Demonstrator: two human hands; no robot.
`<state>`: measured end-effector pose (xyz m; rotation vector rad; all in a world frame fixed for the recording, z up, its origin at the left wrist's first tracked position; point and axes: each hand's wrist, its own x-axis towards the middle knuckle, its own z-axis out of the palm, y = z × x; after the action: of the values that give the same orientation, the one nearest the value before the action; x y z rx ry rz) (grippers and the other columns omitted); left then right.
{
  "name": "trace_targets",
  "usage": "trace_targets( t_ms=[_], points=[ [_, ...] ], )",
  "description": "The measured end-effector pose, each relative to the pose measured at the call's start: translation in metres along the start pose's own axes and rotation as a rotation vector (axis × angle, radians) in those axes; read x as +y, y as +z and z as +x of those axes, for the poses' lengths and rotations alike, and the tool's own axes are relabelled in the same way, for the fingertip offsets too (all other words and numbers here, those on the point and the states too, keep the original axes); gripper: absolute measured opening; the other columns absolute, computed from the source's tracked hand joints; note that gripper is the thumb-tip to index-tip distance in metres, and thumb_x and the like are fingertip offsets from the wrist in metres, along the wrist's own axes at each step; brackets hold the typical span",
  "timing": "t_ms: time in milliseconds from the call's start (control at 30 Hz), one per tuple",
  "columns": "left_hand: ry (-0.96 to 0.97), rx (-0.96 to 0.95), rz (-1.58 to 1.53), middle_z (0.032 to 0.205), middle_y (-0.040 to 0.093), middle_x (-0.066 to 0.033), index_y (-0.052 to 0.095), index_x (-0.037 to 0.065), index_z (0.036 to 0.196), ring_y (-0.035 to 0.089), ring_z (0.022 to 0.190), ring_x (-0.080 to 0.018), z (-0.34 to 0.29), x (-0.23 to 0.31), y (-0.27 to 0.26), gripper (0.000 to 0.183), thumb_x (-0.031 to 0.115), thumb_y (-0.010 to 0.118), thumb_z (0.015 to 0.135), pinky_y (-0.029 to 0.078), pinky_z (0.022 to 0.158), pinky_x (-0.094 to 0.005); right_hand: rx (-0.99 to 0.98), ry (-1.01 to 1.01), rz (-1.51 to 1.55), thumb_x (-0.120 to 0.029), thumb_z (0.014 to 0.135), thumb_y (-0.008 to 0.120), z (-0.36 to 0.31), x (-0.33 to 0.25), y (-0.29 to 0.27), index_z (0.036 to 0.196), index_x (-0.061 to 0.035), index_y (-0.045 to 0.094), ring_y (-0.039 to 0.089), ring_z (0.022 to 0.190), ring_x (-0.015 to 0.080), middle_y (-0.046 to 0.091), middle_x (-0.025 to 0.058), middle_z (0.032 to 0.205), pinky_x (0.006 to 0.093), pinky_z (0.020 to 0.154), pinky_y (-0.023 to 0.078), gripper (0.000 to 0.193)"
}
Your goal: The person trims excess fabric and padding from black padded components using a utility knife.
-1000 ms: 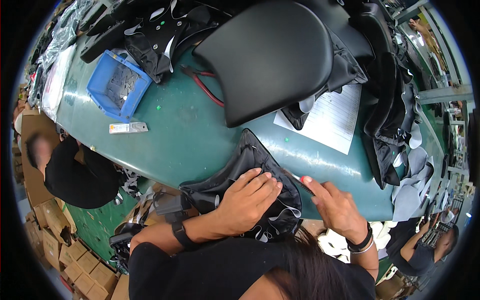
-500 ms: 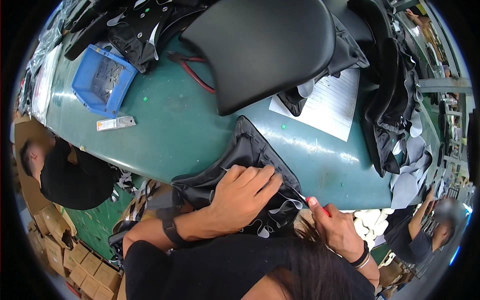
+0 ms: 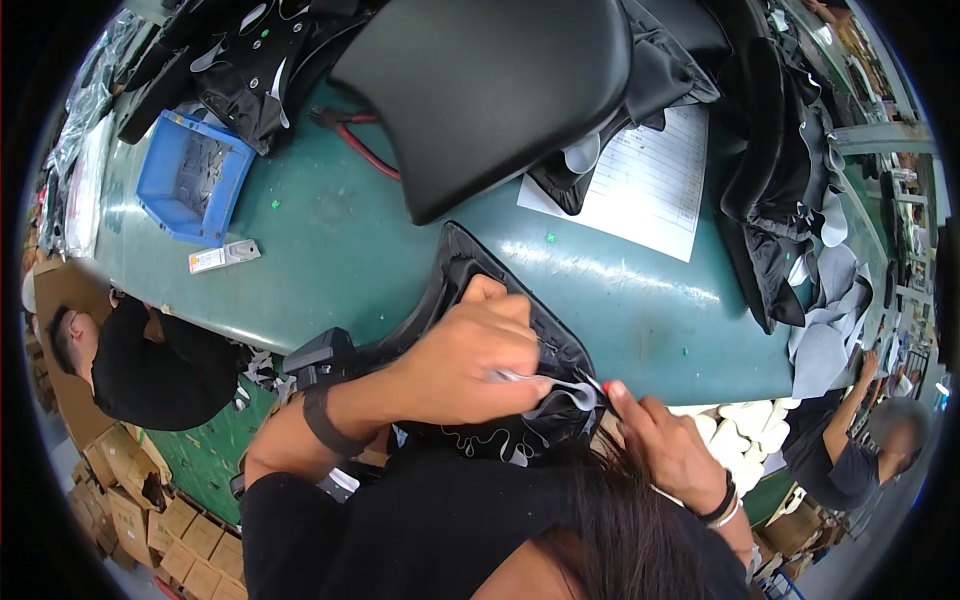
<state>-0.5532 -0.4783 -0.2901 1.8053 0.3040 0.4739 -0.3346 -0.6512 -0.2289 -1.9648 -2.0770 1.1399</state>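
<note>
At the table's near edge lies a black upholstered seat part (image 3: pixel 555 340), its underside with loose black cover fabric facing up. My left hand (image 3: pixel 470 355) is closed over it, gripping a light grey fabric strip (image 3: pixel 570 391) that stretches toward the right. Close to that strip's right end, my right hand (image 3: pixel 665 440) holds a red-handled tool (image 3: pixel 606 387). Its thin metal tip reaches the cover's edge; the tool's exact kind is hidden by the fingers. Loose thin strips and threads hang from the cover's near side.
A large smooth black cushion (image 3: pixel 500 90) lies across the green table (image 3: pixel 330 240), beside red-handled pliers (image 3: pixel 365 145) and a printed sheet (image 3: pixel 650 190). A blue bin (image 3: pixel 195 178) holds small grey pieces. More covers (image 3: pixel 770 190) are at right. Two people work nearby.
My left hand has gone from resting on the cover to gripping the grey strip, pulling it taut leftward. The tool tip has shifted slightly toward the strip. The whole view has moved a little.
</note>
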Motion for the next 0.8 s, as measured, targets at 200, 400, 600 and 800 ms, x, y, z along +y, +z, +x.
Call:
trace_targets(
  t_ms=[200,400,600,800],
  points=[
    [-0.153,0.399,-0.687,0.076,0.051,-0.0009,0.046,0.008,0.059,0.05,0.083,-0.0154,-0.008,0.012,-0.012,0.027,0.003,0.064,0.078,0.046,0.076,-0.0327,0.132,0.074,0.022,-0.002,0.08,0.062,-0.018,-0.006,0.014,0.138,-0.0157,0.049,0.054,0.053,0.0295,0.053,0.012,0.077,0.0402,0.048,0.045,0.061],
    [-0.128,0.121,0.792,0.072,0.053,-0.0049,0.054,0.005,0.062,0.051,0.066,-0.0195,-0.001,0.028,-0.001,0.027,0.018,0.07,0.08,0.039,0.058,-0.0319,0.168,-0.122,-0.262,-0.007,0.082,0.063,0.043,0.001,-0.017,0.138,-0.0252,0.049,0.053,0.048,0.0304,0.052,0.011,0.071,0.0402,0.045,0.043,0.06],
    [-0.075,0.341,0.019,0.059,0.045,-0.0017,0.052,0.003,0.057,0.045,0.073,-0.0181,0.006,-0.009,-0.017,0.026,0.011,0.069,0.076,0.036,0.063,-0.0331,0.165,-0.047,-0.151,-0.011,0.085,0.065,0.028,0.0,0.003,0.138,-0.0194,0.047,0.055,0.053,0.036,0.055,0.0138,0.072,0.0441,0.05,0.046,0.056],
    [-0.03,0.428,-0.372,0.087,0.047,-0.0035,0.058,0.003,0.073,0.052,0.087,-0.017,0.006,0.016,-0.023,0.021,0.019,0.068,0.08,0.047,0.062,-0.031,0.29,0.038,-0.026,-0.006,0.081,0.067,-0.005,-0.002,0.024,0.133,-0.0115,0.052,0.061,0.076,0.0378,0.061,0.0163,0.086,0.0438,0.065,0.05,0.054]
  ],
)
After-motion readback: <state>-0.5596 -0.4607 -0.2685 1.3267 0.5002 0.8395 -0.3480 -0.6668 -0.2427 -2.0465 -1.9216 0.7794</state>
